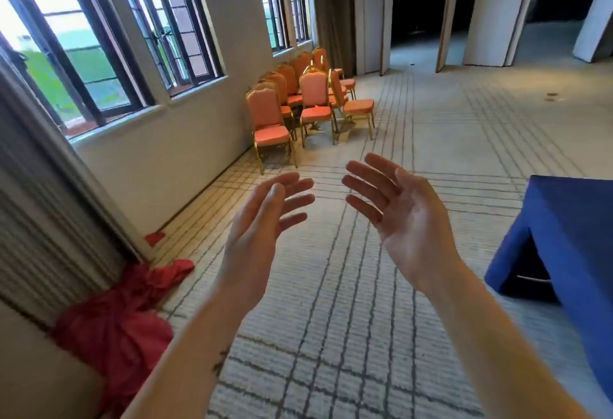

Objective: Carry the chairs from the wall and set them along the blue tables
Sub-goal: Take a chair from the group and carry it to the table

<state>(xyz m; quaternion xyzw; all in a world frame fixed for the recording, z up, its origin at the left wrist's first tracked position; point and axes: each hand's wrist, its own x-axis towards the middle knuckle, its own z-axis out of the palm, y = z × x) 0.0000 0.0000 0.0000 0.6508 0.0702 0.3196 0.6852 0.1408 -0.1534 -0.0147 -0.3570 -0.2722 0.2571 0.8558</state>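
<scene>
The banquet chairs [311, 100] have salmon-orange padded seats and arched padded backs on thin gold metal frames. They stand clustered on the floor against the wall under the windows [99, 44]. One row runs along the wall with three more just in front, roughly eight in all; the far ones overlap, so I cannot tell the exact count. They are well apart from the single worktop [570, 219] in view, which is draped to the floor in smooth blue cloth at the right edge.

The carpet [331, 319] is pale and ribbed, crossed by a grid of dark lines. A crumpled heap of red cloth [122, 325] lies at the foot of the left wall, with one small red scrap [154, 238] further along.

Two bare forearms reach forward. The left hand [262, 219] and the right hand [401, 213] are raised with their palms turned toward each other. Their fingers are straight and slightly spread, holding nothing and touching nothing.
</scene>
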